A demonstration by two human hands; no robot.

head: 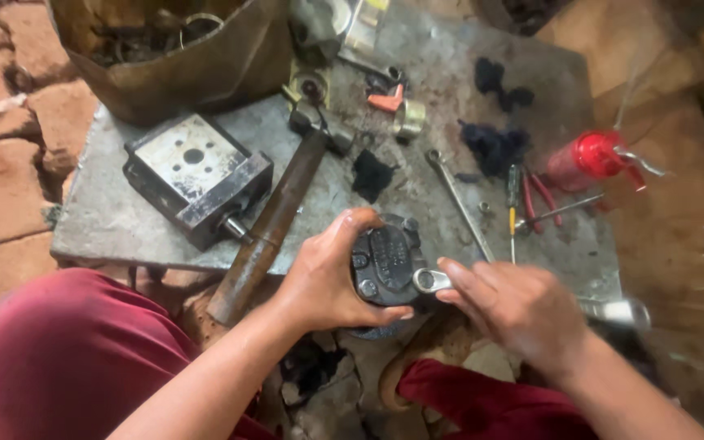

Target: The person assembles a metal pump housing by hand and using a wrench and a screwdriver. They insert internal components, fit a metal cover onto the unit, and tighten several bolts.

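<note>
Nearest the camera, red trousers (67,358) over both knees, forearms reaching forward. Left hand (327,281) cups a dark cast-metal pump housing (389,261) from its left side and underneath, thumb over the top edge, grip closed on it at the bench's (107,220) near edge. Right hand (519,305) holds a ring spanner (433,280), fingers wrapped along the shank; the ring end sits on a bolt at the housing's lower right corner, just beside the left fingertips. The spanner's far end shows bright and blurred past the wrist.

Beyond the hands, a rusty brown bar (266,232) lies slanting across the bench. Left of it sits a square grey metal block (197,175) with holes in its face. A long thin spanner (458,204) lies right of centre, with red-handled pliers (535,200) and a screwdriver near it. Dark rag scraps (495,147) scattered further back. A red oil can (592,159) stands at the right edge. At the far left a worn sack (173,49), top cut off, contents hard to make out
</note>
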